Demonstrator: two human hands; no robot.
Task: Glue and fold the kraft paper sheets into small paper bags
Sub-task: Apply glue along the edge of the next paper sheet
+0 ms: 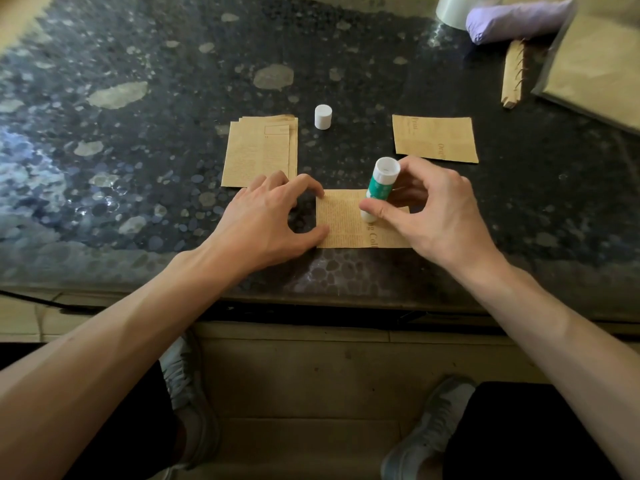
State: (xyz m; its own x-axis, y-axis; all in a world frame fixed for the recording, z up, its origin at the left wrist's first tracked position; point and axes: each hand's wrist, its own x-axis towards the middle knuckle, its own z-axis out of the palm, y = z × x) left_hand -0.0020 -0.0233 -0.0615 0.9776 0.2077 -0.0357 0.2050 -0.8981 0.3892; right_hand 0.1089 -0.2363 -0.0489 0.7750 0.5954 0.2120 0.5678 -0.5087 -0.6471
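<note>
A small printed kraft paper sheet (343,221) lies near the table's front edge. My left hand (266,216) presses its left edge with fingertip and thumb. My right hand (429,209) grips a green and white glue stick (379,188), its lower end down on the sheet's middle. The glue stick's white cap (323,116) stands upright farther back. A stack of kraft sheets (259,152) lies at the left, partly under my left fingers. A single folded kraft piece (434,138) lies at the right.
The dark speckled table (138,133) has its front edge near my knees. At the back right lie a large kraft pad (595,71), a torn spiral strip (512,77), a lilac cloth roll (516,19) and a tape roll (452,10).
</note>
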